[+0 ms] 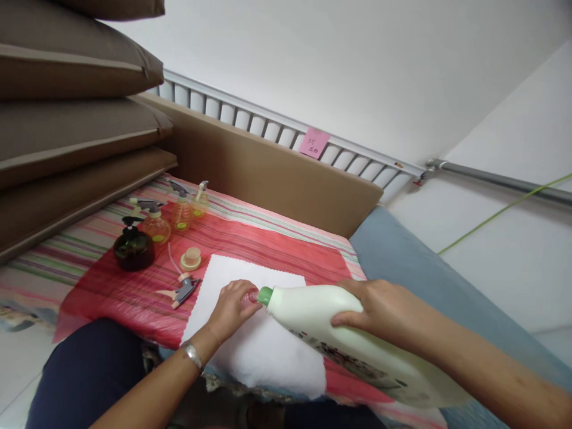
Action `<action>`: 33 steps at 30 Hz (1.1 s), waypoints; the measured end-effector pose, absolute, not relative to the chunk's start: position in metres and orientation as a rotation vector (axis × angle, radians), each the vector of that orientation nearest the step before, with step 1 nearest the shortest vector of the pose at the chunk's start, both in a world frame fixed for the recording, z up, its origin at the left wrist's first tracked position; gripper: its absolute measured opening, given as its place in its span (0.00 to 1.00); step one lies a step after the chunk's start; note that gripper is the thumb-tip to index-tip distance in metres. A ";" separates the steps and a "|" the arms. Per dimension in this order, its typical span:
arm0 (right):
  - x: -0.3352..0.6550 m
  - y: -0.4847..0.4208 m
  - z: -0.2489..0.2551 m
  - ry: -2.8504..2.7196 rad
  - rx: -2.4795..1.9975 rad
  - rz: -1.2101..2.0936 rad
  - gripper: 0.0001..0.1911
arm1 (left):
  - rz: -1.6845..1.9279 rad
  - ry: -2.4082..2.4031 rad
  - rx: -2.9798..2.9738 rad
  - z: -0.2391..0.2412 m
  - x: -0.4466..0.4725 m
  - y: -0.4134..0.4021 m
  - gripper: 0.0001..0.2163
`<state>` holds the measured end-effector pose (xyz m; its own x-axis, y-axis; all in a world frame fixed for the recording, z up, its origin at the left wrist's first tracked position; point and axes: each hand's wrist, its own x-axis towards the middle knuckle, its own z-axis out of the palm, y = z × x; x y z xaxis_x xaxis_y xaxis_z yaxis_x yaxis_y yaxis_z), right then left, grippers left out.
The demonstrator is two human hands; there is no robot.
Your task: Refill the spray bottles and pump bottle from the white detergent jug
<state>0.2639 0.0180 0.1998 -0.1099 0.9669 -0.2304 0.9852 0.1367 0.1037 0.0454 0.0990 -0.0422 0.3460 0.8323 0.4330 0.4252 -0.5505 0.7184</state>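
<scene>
My right hand [379, 310] grips a large white bottle [339, 339] with a green neck, tipped on its side with the neck pointing left. My left hand [232, 307] is closed around a small pinkish container [251, 296] held right at the bottle's green mouth [264, 295]. Both hands hover over a white cloth [268, 351] spread on a red plastic sheet [277, 250]. A silver bracelet sits on my left wrist.
At the left stand a dark pump bottle [133, 247] and three small amber spray bottles [179, 213]. A loose spray head [183, 291] and a round cap [191, 258] lie nearby. Brown cushions are stacked at the left, and a cardboard panel stands behind.
</scene>
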 end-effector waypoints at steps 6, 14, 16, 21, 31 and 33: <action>0.265 0.019 0.198 2.161 1.923 -0.104 0.17 | 1.110 1.093 2.132 -0.044 0.046 0.099 0.11; 0.264 0.019 0.199 2.175 1.918 -0.083 0.17 | 1.104 1.101 2.120 -0.041 0.045 0.097 0.11; 0.264 0.019 0.199 2.179 1.913 -0.092 0.17 | 1.098 1.100 2.119 -0.041 0.045 0.097 0.11; 0.266 0.020 0.197 2.177 1.911 -0.079 0.18 | 1.080 1.095 2.114 -0.041 0.045 0.098 0.11; 0.267 0.022 0.197 2.133 1.935 -0.114 0.18 | 1.100 1.094 2.121 -0.043 0.046 0.099 0.12; 0.266 0.022 0.197 2.129 1.940 -0.122 0.17 | 1.110 1.094 2.122 -0.044 0.046 0.099 0.12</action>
<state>0.2662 0.0221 0.1967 -0.0760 0.9665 -0.2452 0.9882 0.1059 0.1110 0.0458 0.0992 -0.0440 0.3437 0.8328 0.4340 0.4223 -0.5499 0.7206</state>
